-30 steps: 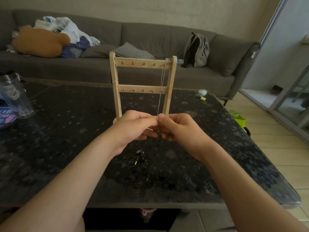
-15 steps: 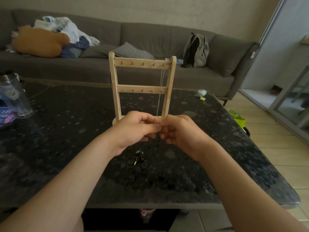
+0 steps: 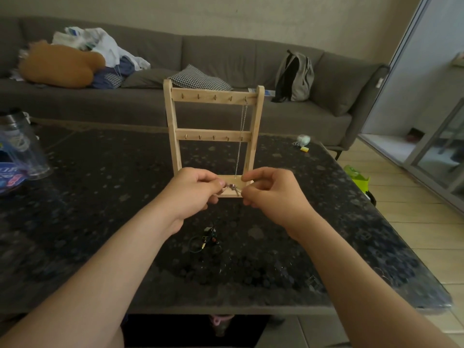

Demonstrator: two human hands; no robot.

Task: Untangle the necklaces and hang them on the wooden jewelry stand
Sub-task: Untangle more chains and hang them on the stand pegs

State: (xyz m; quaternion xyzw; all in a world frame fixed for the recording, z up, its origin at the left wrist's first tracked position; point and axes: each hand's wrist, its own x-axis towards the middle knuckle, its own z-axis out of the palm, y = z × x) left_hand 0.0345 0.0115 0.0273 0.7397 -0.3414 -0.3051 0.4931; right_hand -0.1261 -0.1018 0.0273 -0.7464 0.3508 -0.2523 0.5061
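While one silver chain hangs from the right-end peg on the top bar of the wooden jewelry stand, which stands mid-table toward the far edge, both hands work just in front of its base. The left hand and right hand each pinch, fingers curled, a small pink-and-silver knot held between them above the table. The chain's lower end comes down to just above the knot; whether the two join cannot be told. Step judged: picking a tangle apart, hanging only partly done. A second tangle of dark cord and small charms lies nearer the front edge, between the forearms, untouched. Next move calls for a slack, fine pull, not a tug: the links look thin and snag-prone.
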